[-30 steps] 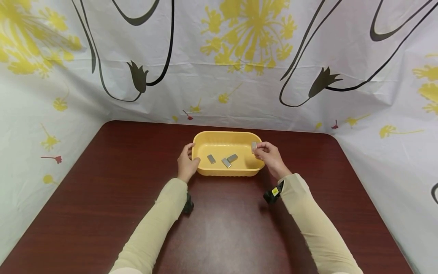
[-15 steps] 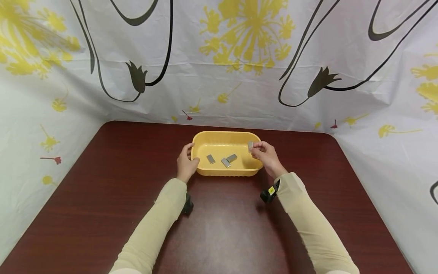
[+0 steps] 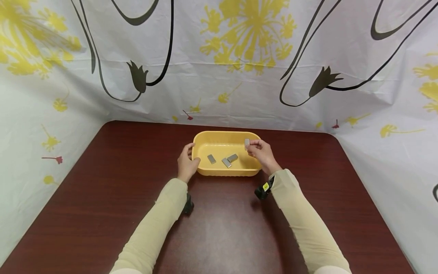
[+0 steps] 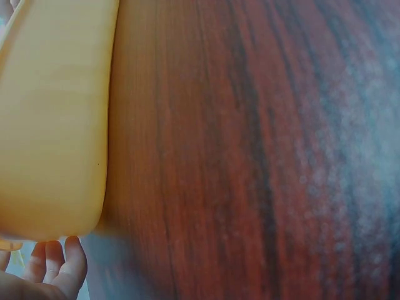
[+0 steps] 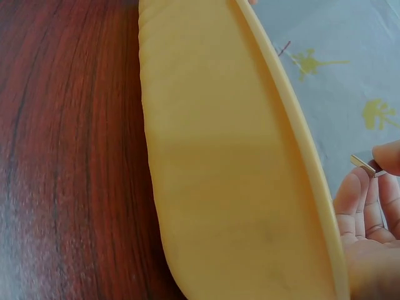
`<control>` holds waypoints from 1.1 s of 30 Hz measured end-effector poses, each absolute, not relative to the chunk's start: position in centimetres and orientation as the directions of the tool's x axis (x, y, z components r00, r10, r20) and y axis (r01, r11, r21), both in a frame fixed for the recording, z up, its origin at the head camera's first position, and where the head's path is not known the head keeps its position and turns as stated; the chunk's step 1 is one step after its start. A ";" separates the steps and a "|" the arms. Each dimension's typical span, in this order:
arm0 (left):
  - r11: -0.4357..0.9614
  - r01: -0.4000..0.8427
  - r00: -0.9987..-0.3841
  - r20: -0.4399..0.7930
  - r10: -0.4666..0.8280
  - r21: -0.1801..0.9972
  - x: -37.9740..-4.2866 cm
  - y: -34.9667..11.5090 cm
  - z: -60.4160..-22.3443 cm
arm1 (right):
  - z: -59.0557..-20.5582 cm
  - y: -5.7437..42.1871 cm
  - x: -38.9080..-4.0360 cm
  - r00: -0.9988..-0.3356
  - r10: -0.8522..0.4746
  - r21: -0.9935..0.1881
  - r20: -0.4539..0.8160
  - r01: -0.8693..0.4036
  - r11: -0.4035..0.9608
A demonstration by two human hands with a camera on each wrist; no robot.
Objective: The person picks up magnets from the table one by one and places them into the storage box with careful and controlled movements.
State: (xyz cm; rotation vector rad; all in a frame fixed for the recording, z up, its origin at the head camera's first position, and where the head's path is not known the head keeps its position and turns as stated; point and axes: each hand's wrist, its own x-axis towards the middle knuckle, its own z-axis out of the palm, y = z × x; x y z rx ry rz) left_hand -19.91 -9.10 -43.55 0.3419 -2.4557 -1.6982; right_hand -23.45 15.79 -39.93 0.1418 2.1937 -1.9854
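A yellow plastic basin (image 3: 227, 172) stands at the far middle of the table. My left hand (image 3: 187, 164) grips its left end, thumb at the near rim; in the left wrist view, the left fingers (image 4: 74, 257) touch the outer wall. Between thumb and fingers, my right hand (image 3: 262, 154) pinches a small flat grey metal block (image 3: 247, 144) over the basin's right part. The right wrist view shows the block's (image 5: 362, 164) thin edge above the rim. Inside lie one similar block (image 3: 211, 158) alone and two more, a near block (image 3: 226, 163) touching a far block (image 3: 232, 157).
The dark red-brown wooden table (image 3: 219, 228) has rounded far corners. Behind it and along both sides hangs a white cloth (image 3: 205, 76) with yellow and dark flower prints. A black wrist camera (image 3: 262, 190) sits under the right sleeve, another black camera (image 3: 188, 205) beside the left sleeve.
My right hand has moved slightly left and up over the basin, still pinching the metal block. The left hand, the basin and the blocks inside have stayed put.
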 end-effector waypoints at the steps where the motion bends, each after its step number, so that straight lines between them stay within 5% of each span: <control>1: 0.340 -0.108 -0.965 -0.016 -0.262 0.934 -19.9 -9.1 -43.6 | -40.0 15.7 -23.5 -0.979 -0.048 -0.976 -0.198 0.193 0.103; 33: 0.340 -0.103 -0.964 -0.010 -0.266 0.935 -20.1 -9.1 -43.8 | -41.4 14.2 -25.4 -0.967 0.030 -0.967 -0.253 0.253 0.017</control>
